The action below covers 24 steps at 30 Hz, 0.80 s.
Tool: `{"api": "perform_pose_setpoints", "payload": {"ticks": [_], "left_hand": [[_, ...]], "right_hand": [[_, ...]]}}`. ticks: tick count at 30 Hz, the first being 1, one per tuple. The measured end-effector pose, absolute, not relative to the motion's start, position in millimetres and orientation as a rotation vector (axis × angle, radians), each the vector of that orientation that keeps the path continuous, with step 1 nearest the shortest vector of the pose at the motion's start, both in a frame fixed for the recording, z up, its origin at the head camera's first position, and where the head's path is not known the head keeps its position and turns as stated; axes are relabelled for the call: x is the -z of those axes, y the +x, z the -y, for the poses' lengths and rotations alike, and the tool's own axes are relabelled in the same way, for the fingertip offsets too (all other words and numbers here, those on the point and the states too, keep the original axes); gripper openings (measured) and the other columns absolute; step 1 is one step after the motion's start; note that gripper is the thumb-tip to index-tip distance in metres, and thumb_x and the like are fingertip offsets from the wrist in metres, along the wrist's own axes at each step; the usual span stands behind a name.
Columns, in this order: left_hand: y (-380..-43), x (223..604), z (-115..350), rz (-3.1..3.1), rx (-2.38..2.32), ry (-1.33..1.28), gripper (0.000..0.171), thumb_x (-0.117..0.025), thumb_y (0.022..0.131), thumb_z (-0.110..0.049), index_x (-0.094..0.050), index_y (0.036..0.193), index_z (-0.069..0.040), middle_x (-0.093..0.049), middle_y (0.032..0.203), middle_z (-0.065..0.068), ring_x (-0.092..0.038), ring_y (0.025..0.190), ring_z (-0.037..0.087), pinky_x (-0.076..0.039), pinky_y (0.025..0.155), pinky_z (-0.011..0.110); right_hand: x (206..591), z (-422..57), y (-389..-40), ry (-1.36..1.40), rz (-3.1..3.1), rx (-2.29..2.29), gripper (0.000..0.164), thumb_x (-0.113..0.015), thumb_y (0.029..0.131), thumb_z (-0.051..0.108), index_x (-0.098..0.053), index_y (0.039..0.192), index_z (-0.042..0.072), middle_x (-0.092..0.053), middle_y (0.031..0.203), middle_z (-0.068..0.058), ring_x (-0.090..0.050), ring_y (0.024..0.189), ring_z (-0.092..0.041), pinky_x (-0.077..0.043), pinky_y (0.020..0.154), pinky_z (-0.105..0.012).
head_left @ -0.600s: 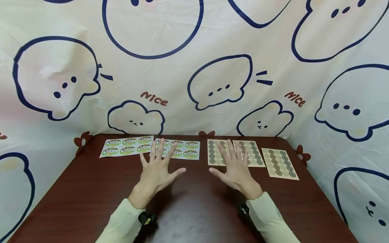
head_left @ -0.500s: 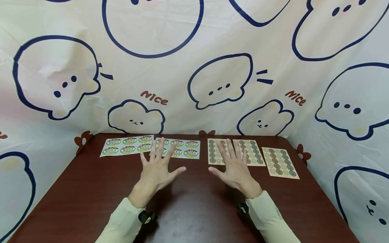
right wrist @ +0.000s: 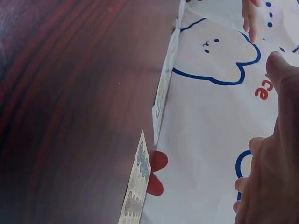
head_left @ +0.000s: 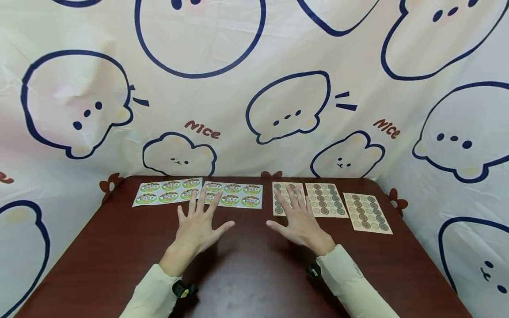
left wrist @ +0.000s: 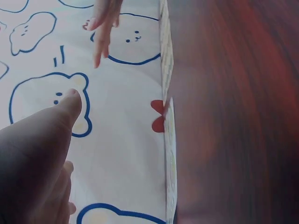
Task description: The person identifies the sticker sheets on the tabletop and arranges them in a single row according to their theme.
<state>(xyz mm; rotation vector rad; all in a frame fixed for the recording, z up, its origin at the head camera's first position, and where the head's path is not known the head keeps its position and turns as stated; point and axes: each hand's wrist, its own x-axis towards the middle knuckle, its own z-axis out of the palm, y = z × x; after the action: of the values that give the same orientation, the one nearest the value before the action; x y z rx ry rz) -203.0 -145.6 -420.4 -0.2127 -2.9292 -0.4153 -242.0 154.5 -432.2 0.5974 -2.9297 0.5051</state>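
Note:
My left hand [head_left: 195, 232], palm down with fingers spread, is over the dark wooden table [head_left: 246, 274] and holds nothing. Its fingertips overlap two white sticker sheets with oval green labels, a left one [head_left: 159, 202] and a right one [head_left: 238, 195]. Fingers also spread, my right hand [head_left: 301, 223] hovers on the other side, and its fingertips overlap a cream sheet of round stickers [head_left: 280, 207]. Just right of that hand lies a second cream sheet [head_left: 326, 200]. Both wrist views show the hands raised above the tabletop.
A third cream sheet of round stickers [head_left: 367, 213] lies at an angle near the table's right edge. Behind the table hangs a white cloth [head_left: 230, 106] with cartoon outlines, and it runs along both sides too. Each wrist carries a small black device [head_left: 184, 289].
Both hands have drawn slightly back toward the body and shifted a little to the left, uncovering more of the second cream sheet. The sticker sheets have stayed in place.

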Motion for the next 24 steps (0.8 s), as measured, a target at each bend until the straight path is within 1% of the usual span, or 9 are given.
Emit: {"api": "perform_pose_setpoints", "payload": {"ticks": [2, 5, 7, 12, 15, 19, 22, 24], "left_hand": [[-202.3, 421.9, 148.8, 2.917, 0.398, -0.217, 0.092, -0.053, 0.088, -0.077, -0.02, 0.162, -0.034, -0.009, 0.171, 0.016, -0.008, 0.156, 0.046, -0.014, 0.11, 0.082], [-202.1, 423.8, 154.1, 2.899, 0.383, -0.218, 0.09, -0.053, 0.089, -0.074, -0.022, 0.162, -0.031, -0.012, 0.17, 0.018, -0.012, 0.154, 0.047, -0.016, 0.111, 0.08], [-202.4, 424.9, 157.5, 2.891, 0.367, -0.217, 0.089, -0.053, 0.09, -0.073, -0.022, 0.162, -0.03, -0.013, 0.169, 0.018, -0.014, 0.154, 0.047, -0.018, 0.112, 0.078], [-201.9, 429.8, 167.0, 2.868, 0.335, -0.225, 0.087, -0.053, 0.093, -0.07, -0.021, 0.163, -0.029, -0.017, 0.167, 0.021, -0.018, 0.153, 0.046, -0.024, 0.113, 0.073], [-200.8, 432.4, 171.4, 2.854, 0.331, -0.244, 0.086, -0.054, 0.093, -0.069, -0.024, 0.162, -0.027, -0.021, 0.166, 0.021, -0.023, 0.151, 0.046, -0.027, 0.113, 0.07], [-200.0, 436.4, 179.9, 2.848, 0.331, -0.265, 0.086, -0.057, 0.092, -0.067, -0.028, 0.161, -0.024, -0.025, 0.165, 0.021, -0.027, 0.149, 0.047, -0.03, 0.113, 0.068], [-198.7, 437.9, 187.8, 2.852, 0.345, -0.259, 0.085, -0.059, 0.092, -0.064, -0.031, 0.16, -0.021, -0.025, 0.164, 0.022, -0.028, 0.148, 0.048, -0.032, 0.111, 0.069], [-197.3, 437.9, 192.3, 2.857, 0.366, -0.248, 0.083, -0.06, 0.093, -0.062, -0.033, 0.159, -0.019, -0.026, 0.164, 0.023, -0.029, 0.148, 0.048, -0.033, 0.11, 0.069]], "right_hand": [[431.1, -154.2, -243.4, 0.622, 2.939, -0.483, 0.094, -0.052, 0.089, 0.075, -0.013, 0.164, 0.033, -0.005, 0.172, -0.011, 0.001, 0.159, -0.037, -0.005, 0.124, -0.065], [428.8, -152.2, -246.0, 0.666, 2.957, -0.466, 0.095, -0.05, 0.089, 0.077, -0.009, 0.164, 0.035, -0.005, 0.172, -0.011, 0.002, 0.159, -0.037, -0.004, 0.125, -0.062], [427.6, -150.0, -248.6, 0.701, 2.965, -0.454, 0.094, -0.048, 0.089, 0.077, -0.008, 0.164, 0.035, -0.005, 0.172, -0.011, 0.001, 0.159, -0.037, -0.006, 0.125, -0.062], [424.1, -142.2, -254.0, 0.77, 2.99, -0.446, 0.091, -0.045, 0.091, 0.077, -0.01, 0.164, 0.035, -0.005, 0.172, -0.012, -0.001, 0.159, -0.037, -0.012, 0.124, -0.063], [421.7, -138.6, -256.3, 0.798, 3.013, -0.444, 0.09, -0.044, 0.092, 0.076, -0.009, 0.164, 0.035, -0.004, 0.172, -0.012, 0.0, 0.159, -0.036, -0.012, 0.125, -0.061], [417.6, -132.9, -258.7, 0.812, 3.043, -0.494, 0.088, -0.049, 0.094, 0.07, -0.01, 0.164, 0.034, -0.009, 0.171, -0.012, -0.003, 0.159, -0.037, -0.015, 0.123, -0.064], [415.4, -127.6, -261.4, 0.82, 3.062, -0.554, 0.088, -0.053, 0.094, 0.068, -0.014, 0.164, 0.031, -0.013, 0.171, -0.011, -0.007, 0.159, -0.037, -0.018, 0.121, -0.067], [415.3, -124.6, -263.8, 0.836, 3.07, -0.566, 0.089, -0.051, 0.093, 0.07, -0.017, 0.164, 0.03, -0.014, 0.171, -0.011, -0.009, 0.158, -0.038, -0.021, 0.119, -0.068]]}}
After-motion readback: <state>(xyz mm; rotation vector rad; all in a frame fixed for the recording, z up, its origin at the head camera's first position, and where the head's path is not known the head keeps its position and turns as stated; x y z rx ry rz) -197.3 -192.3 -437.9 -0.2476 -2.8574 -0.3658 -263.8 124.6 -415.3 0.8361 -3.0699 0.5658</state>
